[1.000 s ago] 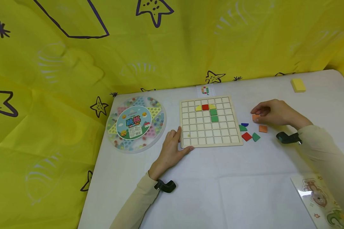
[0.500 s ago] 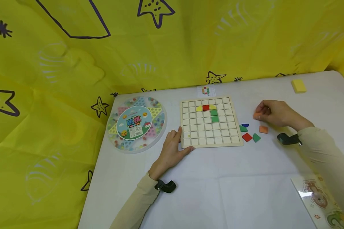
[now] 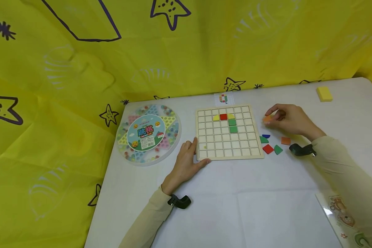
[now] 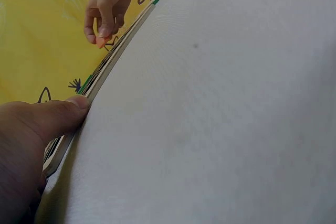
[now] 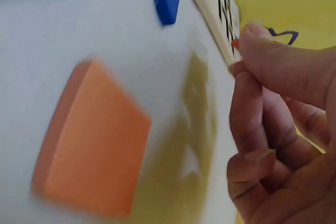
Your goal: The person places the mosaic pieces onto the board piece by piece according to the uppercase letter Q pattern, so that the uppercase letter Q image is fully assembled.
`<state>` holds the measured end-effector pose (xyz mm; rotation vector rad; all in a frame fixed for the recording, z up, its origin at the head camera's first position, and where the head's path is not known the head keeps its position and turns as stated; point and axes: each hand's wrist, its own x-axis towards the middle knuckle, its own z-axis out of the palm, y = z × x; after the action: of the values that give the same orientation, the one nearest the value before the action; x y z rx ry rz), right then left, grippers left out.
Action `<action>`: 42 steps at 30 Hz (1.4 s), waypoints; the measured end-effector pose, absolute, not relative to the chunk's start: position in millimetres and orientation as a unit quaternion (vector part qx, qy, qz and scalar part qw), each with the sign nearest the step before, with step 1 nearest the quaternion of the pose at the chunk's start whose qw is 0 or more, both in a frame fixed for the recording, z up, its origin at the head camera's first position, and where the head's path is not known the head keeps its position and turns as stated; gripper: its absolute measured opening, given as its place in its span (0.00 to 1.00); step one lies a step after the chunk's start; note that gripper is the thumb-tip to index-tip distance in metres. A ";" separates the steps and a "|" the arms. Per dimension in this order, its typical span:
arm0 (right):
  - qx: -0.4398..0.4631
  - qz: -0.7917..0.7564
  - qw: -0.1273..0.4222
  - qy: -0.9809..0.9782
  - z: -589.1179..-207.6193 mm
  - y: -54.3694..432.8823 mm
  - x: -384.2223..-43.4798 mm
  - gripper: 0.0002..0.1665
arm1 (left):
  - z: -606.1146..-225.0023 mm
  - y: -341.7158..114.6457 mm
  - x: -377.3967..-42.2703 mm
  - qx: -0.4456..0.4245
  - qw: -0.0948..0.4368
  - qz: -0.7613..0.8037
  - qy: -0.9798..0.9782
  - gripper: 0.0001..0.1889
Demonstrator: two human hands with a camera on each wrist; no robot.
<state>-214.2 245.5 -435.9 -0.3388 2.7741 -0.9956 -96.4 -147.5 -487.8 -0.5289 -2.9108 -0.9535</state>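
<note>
My right hand point(image 3: 292, 121) pinches an orange square tile point(image 3: 267, 119) between thumb and fingertips, raised just right of the wooden grid board point(image 3: 216, 139). In the right wrist view the thumb point(image 5: 286, 72) hides most of that tile. My left hand point(image 3: 183, 162) lies at the board's near-left corner, its fingers along the left side and its thumb point(image 4: 58, 116) against the near edge. On the board sit a red tile point(image 3: 223, 117) between two yellow pieces and two green squares point(image 3: 233, 125) in a column. A pattern card point(image 3: 224, 99) lies behind the board.
Right of the board lie a red tile point(image 3: 268, 148), another orange tile point(image 3: 286, 141), a blue piece point(image 3: 266, 136) and green pieces point(image 3: 278, 149). A round Chinese checkers box point(image 3: 146, 132) stands left. A yellow block point(image 3: 324, 94) sits back right, a cartoon-printed sheet point(image 3: 341, 215) front right.
My right hand has lifted the orange tile off the table and carried it left toward the board. The left hand keeps its place at the corner.
</note>
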 end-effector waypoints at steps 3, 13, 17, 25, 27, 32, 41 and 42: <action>-0.112 -0.353 0.084 0.925 -434.2 236.4 -215.5 0.20 | -487.5 -147.5 -96.4 -0.171 0.017 -0.308 -0.936 0.51; -0.117 -0.387 0.120 0.907 -434.4 199.6 -224.0 0.22 | -486.8 -147.6 -95.7 -0.165 0.004 -0.309 -0.937 0.52; -0.124 -0.400 0.116 0.901 -435.7 183.6 -226.9 0.22 | -486.9 -148.1 -96.0 -0.165 0.004 -0.309 -0.937 0.52; -0.148 -0.420 0.096 0.890 -437.2 155.6 -231.6 0.19 | -489.5 -148.8 -96.8 -0.169 0.010 -0.305 -0.937 0.52; -0.151 -0.426 0.096 0.887 -436.8 149.5 -232.3 0.19 | -489.1 -148.6 -97.0 -0.170 0.012 -0.305 -0.937 0.52; -0.161 -0.436 0.093 0.881 -436.2 137.7 -232.4 0.19 | -488.4 -148.0 -97.4 -0.169 0.009 -0.306 -0.937 0.52; -0.188 -0.436 0.085 0.876 -442.9 122.7 -236.4 0.17 | -488.5 -148.5 -97.7 -0.171 0.013 -0.308 -0.936 0.52; -0.193 -0.433 0.083 0.876 -444.0 120.9 -237.3 0.17 | -488.6 -148.5 -97.7 -0.171 0.013 -0.309 -0.936 0.52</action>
<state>-237.3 120.9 -444.0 -0.5756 2.6172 -1.2945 -97.7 -148.5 -488.6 -0.5320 -2.9163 -0.9619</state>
